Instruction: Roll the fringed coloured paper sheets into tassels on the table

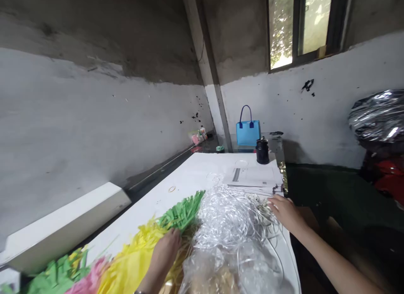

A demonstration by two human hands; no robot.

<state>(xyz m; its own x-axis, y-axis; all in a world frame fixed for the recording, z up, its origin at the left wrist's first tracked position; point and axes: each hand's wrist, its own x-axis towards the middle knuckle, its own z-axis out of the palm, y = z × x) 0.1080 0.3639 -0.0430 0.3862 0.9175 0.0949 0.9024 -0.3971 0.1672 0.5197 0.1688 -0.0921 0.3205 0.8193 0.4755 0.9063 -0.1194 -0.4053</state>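
My left hand (168, 244) is closed at the lower end of a green fringed paper bundle (182, 214), its fingertips hidden from view. Yellow fringed paper (139, 252) lies under and beside that wrist, with pink fringe (90, 277) further left. Over at the table's right edge, my right hand (285, 210) reaches across thin pale cords (263, 209), fingers stretched out and slightly apart. Between both hands sits a tangled heap of shiny white string (224, 216). In front of it are clear plastic bags (217, 268) with something tan inside.
The white tabletop (189, 176) carries a stack of printed sheets (251, 176), a rubber band (172, 189) and a black jar (262, 151). Behind stands a blue handbag (248, 133). A long white box (66, 222) lies left; a silver foil bundle (378, 117) is at right.
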